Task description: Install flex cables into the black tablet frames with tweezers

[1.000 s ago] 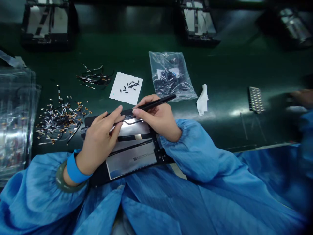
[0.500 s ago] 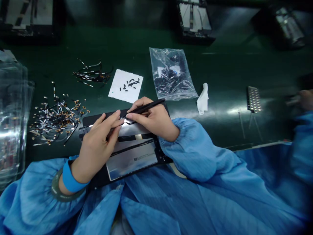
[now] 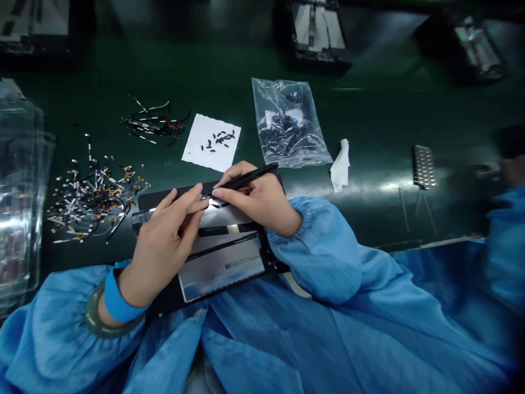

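Observation:
My right hand (image 3: 260, 200) is closed round slim black tweezers (image 3: 256, 173), their tip pointing left to where my fingers meet. My left hand (image 3: 166, 235) has its fingertips bent together at a thin flex cable (image 3: 219, 204), close to the tweezers' tip. Fingers partly cover the cable, so its exact grip is hard to see. Both hands are over an opened black tablet-like device (image 3: 270, 257), which lies tilted in front of my body. Silvery, battery-like panels (image 3: 229, 265) show inside it.
Loose flex cables (image 3: 96, 202) lie heaped on the left, with a smaller bunch (image 3: 153, 126) behind. White paper (image 3: 197, 148) bears small black pieces beside a clear bag (image 3: 291, 126). Plastic trays (image 3: 20, 208) stand far left. A co-worker's sleeve (image 3: 506, 246) shows at right.
My hands, the tweezers and the device hold nearly the same position. The black units at the back appear shifted slightly left.

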`<state>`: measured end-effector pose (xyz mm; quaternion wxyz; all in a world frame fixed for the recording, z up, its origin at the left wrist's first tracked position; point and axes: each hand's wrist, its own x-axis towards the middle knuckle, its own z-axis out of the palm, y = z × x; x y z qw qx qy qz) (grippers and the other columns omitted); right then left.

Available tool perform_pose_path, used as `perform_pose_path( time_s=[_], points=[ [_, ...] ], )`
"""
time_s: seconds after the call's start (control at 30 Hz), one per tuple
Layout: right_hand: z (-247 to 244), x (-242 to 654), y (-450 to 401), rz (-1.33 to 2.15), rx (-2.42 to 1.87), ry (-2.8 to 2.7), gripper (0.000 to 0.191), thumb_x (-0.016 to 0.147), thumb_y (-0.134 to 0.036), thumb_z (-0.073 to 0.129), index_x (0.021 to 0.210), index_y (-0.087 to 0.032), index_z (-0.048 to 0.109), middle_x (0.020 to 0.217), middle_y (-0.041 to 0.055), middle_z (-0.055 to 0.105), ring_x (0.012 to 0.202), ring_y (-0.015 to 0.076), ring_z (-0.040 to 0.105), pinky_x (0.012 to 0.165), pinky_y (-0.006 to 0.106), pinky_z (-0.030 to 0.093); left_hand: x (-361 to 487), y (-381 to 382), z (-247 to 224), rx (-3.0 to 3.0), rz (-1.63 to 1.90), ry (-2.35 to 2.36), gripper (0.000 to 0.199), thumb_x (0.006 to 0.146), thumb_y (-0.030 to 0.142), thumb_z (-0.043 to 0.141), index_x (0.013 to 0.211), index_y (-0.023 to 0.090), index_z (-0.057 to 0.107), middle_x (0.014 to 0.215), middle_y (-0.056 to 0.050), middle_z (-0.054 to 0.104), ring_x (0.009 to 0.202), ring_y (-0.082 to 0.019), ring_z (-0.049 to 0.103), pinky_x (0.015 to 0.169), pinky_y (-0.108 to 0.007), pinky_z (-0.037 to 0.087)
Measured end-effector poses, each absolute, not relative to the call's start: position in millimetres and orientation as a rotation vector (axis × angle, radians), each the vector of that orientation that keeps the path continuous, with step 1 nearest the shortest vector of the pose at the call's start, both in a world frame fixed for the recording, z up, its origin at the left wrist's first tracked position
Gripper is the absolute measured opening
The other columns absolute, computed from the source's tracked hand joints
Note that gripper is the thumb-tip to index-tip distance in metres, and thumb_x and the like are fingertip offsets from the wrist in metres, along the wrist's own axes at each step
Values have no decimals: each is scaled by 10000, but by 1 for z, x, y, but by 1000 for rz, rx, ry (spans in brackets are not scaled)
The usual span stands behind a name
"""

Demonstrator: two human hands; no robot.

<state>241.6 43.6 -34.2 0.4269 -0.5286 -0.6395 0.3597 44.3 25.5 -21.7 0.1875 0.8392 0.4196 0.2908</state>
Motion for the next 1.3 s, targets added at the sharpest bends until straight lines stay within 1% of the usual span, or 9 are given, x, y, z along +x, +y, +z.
perform_pose_path(
  time_s=[0.13, 0.3, 0.4, 0.5, 0.6, 0.67, 0.8, 1.03, 1.3],
  points=[
    [-27, 241, 42, 968, -1302, -1439, 272, 765, -432, 741, 763, -183, 631, 783, -9, 657, 731, 118, 627, 691, 252, 508, 44, 26, -21, 2328, 818, 1189, 468, 926, 146, 550, 1377, 233, 457, 1113, -15, 733, 1106, -171, 663, 1095, -408, 458],
    [-8, 239, 36, 1293, -1203, -1124, 349, 687, -442, 805, 754, -176, 589, 661, -29, 631, 607, 99, 639, 585, 219, 529, 45, 28, -14, 2114, 804, 1179, 541, 897, 221, 603, 1409, 227, 427, 1233, -70, 675, 1179, -213, 617, 1023, -384, 511],
    [-1, 235, 34, 1473, -1133, -991, 357, 660, -418, 829, 751, -176, 583, 607, -40, 636, 566, 86, 635, 538, 181, 521, 48, 27, -4, 1870, 817, 1081, 549, 869, 220, 627, 1387, 218, 443, 1131, -60, 699, 1062, -191, 668, 929, -332, 562],
    [1, 233, 33, 1644, -1099, -873, 354, 663, -418, 828, 737, -172, 584, 592, -43, 651, 539, 61, 624, 539, 145, 522, 52, 24, 6, 1665, 829, 1044, 489, 847, 181, 635, 1314, 209, 493, 981, -26, 715, 921, -154, 701, 809, -264, 593],
    [1, 233, 33, 1794, -1073, -744, 358, 663, -418, 830, 708, -166, 579, 591, -44, 664, 541, 46, 631, 551, 115, 529, 54, 22, 13, 1521, 860, 1019, 453, 827, 174, 653, 1255, 230, 514, 925, -1, 715, 858, -135, 707, 751, -230, 598],
    [0, 233, 33, 1867, -1051, -669, 343, 671, -399, 829, 701, -162, 583, 606, -40, 679, 534, 38, 632, 547, 102, 531, 54, 22, 16, 1453, 863, 1014, 451, 821, 184, 664, 1242, 234, 512, 917, 0, 716, 827, -138, 710, 737, -240, 604],
    [-3, 234, 35, 1942, -1023, -557, 270, 711, -343, 812, 715, -153, 619, 628, -28, 702, 523, 32, 636, 545, 86, 536, 55, 21, 18, 1355, 848, 1036, 453, 827, 191, 661, 1250, 207, 500, 897, -7, 717, 758, -143, 710, 713, -263, 614],
    [-5, 233, 37, 1989, -961, -471, 215, 746, -290, 787, 689, -145, 640, 631, -23, 711, 535, 43, 659, 551, 89, 550, 59, 21, 20, 1313, 887, 1061, 457, 829, 172, 666, 1253, 175, 496, 875, 3, 711, 744, -110, 702, 690, -196, 597],
    [-8, 234, 37, 2003, -950, -453, 209, 746, -302, 785, 685, -151, 654, 657, -27, 718, 561, 51, 672, 558, 101, 559, 57, 21, 19, 1319, 882, 1111, 445, 840, 258, 675, 1254, 212, 518, 883, -8, 718, 744, -152, 706, 697, -271, 615]
  ],
)
